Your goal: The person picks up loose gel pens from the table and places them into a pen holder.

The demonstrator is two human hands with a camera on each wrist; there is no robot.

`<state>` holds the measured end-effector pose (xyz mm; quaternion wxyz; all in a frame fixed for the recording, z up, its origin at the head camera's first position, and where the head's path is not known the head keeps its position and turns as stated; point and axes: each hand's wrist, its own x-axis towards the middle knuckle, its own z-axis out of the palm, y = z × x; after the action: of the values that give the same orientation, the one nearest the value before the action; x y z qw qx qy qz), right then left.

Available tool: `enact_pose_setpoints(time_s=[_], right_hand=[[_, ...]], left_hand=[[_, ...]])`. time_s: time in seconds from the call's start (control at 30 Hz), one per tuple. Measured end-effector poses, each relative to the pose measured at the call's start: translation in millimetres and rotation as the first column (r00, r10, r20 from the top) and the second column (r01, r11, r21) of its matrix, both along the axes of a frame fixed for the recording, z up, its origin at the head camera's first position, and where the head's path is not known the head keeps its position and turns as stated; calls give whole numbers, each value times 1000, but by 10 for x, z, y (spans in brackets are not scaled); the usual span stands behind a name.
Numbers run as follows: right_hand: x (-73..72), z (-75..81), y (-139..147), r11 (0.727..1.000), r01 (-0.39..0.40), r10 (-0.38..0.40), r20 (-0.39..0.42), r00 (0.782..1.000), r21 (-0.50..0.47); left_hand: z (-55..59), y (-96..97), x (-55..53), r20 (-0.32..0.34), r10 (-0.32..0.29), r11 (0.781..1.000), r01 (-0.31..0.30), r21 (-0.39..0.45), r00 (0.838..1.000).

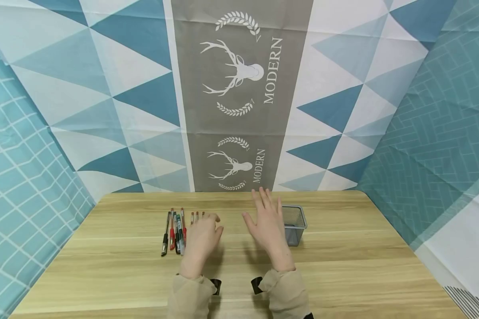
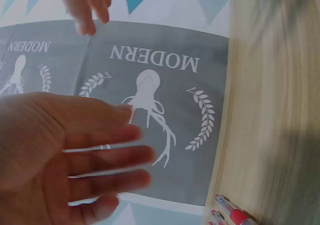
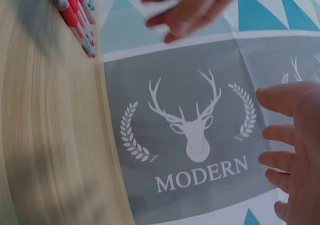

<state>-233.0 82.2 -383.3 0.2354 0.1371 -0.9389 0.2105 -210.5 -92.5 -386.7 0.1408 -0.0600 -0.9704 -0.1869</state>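
Note:
My left hand (image 1: pixel 202 235) is held above the table, just right of a row of pens, its fingers loosely bent with nothing in them. The row includes a black pen (image 1: pixel 165 239), a red pen (image 1: pixel 172 238) and several others, some partly hidden behind this hand. Fingers spread, my right hand (image 1: pixel 268 223) hovers beside a grey mesh basket (image 1: pixel 293 236) and overlaps its left side in the head view. In the left wrist view, the left hand (image 2: pixel 75 155) has an empty palm. Red pens (image 3: pixel 71 12) show at the top left of the right wrist view.
The wooden table (image 1: pixel 343 261) ends at a patterned cloth backdrop (image 1: pixel 231 119) with white deer heads and the word MODERN. Blue tile-patterned cloth (image 1: pixel 20 186) stands along the left side, teal cloth (image 1: pixel 443 133) along the right. Black bands (image 1: pixel 257 285) show at the sleeve cuffs.

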Motion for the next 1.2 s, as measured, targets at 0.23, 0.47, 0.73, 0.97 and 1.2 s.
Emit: enact_pose_setpoints(time_s=[0.23,0.47,0.73,0.97,1.2], right_hand=[[-55,10,102,998,53,-53,28,998,-25],[-100,18,260,993,85,-80,62,995,-84],[-128,-21,408,985,117,-108,75,991,-129],[-162,-68,561,982,102,-92,65,994,-162],[-166,-134,687,969,101,-82,92,992,-225]], left_hand=[[-8,-102,34,192,16,999,-8,-40,981],[-14,-170,10,321,72,994,-42,-99,944],[-31,-166,-4,387,150,987,-117,-109,910],[-54,-168,-2,412,184,983,-158,-98,893],[-157,-201,-21,436,194,981,-174,-84,879]])
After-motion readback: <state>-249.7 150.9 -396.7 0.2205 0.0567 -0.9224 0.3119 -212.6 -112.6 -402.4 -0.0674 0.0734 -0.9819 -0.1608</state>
